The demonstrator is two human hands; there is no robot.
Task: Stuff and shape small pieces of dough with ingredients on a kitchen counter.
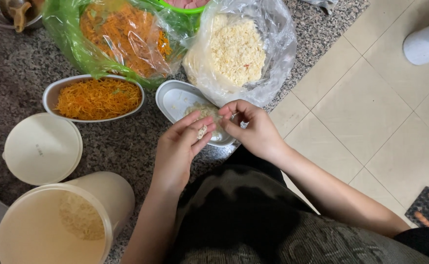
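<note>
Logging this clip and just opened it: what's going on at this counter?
A person works over a speckled stone counter. The left hand pinches a small pale clump of crumbly food, and the right hand picks at it, both above a white oval dish holding a little of the same stuff. Behind sits a clear bag of pale crumbles. A second oval dish holds shredded carrot. An open cream tub stands nearby, its lid beside it.

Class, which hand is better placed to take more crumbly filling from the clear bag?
Probably the right hand: it is nearer the clear bag, while the left hand pinches a pale bit over the white dish.
</note>
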